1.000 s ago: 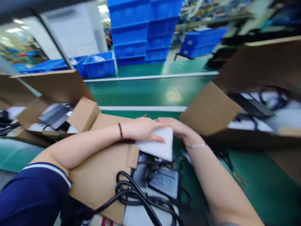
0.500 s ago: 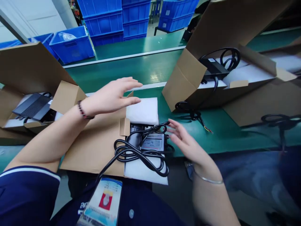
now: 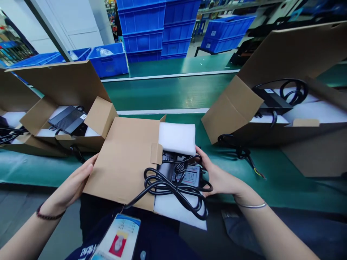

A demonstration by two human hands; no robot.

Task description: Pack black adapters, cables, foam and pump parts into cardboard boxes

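An open cardboard box (image 3: 127, 162) lies in front of me at the near edge of the green belt. It holds white foam (image 3: 177, 137), a black power adapter (image 3: 187, 175) with a label, and a coiled black cable (image 3: 168, 184). My left hand (image 3: 72, 184) rests with fingers stretched against the left edge of the box's lid flap. My right hand (image 3: 219, 177) presses against the right side of the box beside the adapter, fingers curled on the edge.
Another open box (image 3: 65, 119) with a black adapter sits at the left. A larger open box (image 3: 287, 108) with an adapter and cable stands at the right, a loose cable (image 3: 238, 150) below it. Blue crates (image 3: 162, 32) are stacked behind the belt. A badge (image 3: 116, 238) hangs at my chest.
My left hand came down from above the foam to the lid's left edge. My right hand moved in against the box's right side. The view swung slightly left.
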